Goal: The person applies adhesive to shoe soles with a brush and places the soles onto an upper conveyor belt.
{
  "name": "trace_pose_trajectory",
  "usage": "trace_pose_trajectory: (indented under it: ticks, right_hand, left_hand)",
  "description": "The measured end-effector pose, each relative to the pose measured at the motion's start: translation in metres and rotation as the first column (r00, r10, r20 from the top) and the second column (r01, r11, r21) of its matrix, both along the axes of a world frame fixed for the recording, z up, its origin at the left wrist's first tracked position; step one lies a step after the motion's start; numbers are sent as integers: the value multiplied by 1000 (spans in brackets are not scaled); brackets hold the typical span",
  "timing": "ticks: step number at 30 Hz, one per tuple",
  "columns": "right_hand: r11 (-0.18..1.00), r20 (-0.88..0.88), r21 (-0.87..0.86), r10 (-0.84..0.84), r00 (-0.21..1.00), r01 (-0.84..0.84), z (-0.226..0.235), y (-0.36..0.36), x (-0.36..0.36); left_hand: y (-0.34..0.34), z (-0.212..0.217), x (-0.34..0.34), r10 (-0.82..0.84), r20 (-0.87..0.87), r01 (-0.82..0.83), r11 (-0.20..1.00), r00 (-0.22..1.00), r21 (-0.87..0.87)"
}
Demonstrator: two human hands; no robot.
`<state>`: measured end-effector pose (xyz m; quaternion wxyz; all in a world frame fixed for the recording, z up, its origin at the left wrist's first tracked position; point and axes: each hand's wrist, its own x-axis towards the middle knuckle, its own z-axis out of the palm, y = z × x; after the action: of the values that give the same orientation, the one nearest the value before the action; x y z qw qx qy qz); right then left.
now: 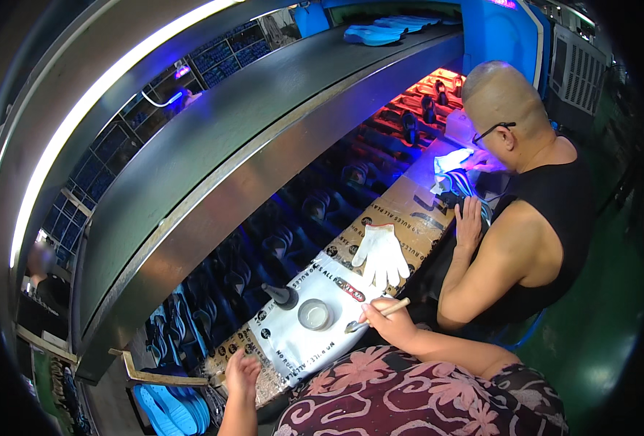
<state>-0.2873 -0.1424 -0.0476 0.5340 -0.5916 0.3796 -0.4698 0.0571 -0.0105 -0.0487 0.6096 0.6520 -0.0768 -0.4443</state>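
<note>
The right hand [389, 323] pinches a wooden-handled brush [377, 315], its tip resting on the white sheet [315, 341] that covers the cardboard-topped bench [402, 211]. The left hand [242, 374] lies loosely curled and holds nothing, touching the bench's near edge. Just beside the brush tip stands a small round tin [315, 314], with a black cone-shaped nozzle [281, 295] beside it. A white glove [381, 253] lies further along. Next to it, 1 co-worker rests a hand [469, 221] flat on the bench.
</note>
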Motion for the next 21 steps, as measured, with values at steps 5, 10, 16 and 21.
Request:
trace_pose_trajectory:
  ticks: [5,10,16,21]
  right_hand:
    - [947,-68,136,304,950,-293,30,-4,57]
    - [840,-142,-220,476,868,-496,49,-18,129]
    - [691,-76,65,723,687,-720,69,2,214]
    - [448,-345,170,861,373,-878,85,43,289]
  left_hand:
    - [112,-22,57,109,27,-109,994,994,22]
    - [157,-16,92,263,462,-252,964,847,-86]
    - [231,27,163,398,917,-695,670,40,-261]
    - [323,-1,243,245,969,-863,496,30,-99]
